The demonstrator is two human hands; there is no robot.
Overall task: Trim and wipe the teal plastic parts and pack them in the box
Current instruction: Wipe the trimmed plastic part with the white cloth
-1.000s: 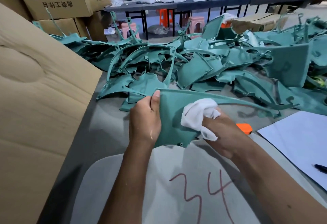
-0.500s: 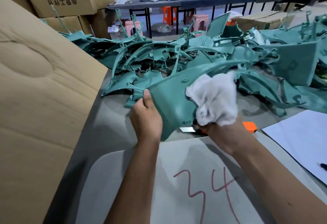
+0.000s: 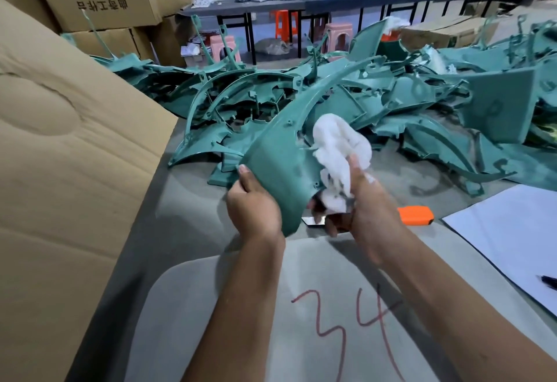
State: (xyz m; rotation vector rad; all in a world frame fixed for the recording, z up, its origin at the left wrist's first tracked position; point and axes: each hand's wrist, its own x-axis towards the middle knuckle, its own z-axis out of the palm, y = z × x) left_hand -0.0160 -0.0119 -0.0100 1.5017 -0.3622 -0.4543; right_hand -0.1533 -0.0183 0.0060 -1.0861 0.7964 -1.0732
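Since a second ago the teal part [image 3: 280,176] has come up off the desk [image 3: 187,218] and tipped up on end, so its long curved arm now runs up and away over the pile of teal parts [image 3: 407,104]. Rag's moved too, from the flat face round to the right-hand edge.

So we're mid-wipe, I'd say. Left hand [image 3: 256,203] grips the lower left edge of the part, thumb lying along the outer face and the other fingers curled behind it where I can't see them. Right hand [image 3: 361,200] has the white cloth [image 3: 340,149] bunched up, thumb on top pinching it against the part's edge, lower fingers curled under. Both forearms come in from the bottom, wrists cocked up, part held in the air between them just above the desk.

Cardboard box [image 3: 75,170] is right there on the left, flap up. An orange cutter [image 3: 416,215] sits on the desk just behind the right hand.

Next move is probably finishing the edge, then swinging the part left into the box. That long arm looks likely to snag on the flap, so it'd want angling in.
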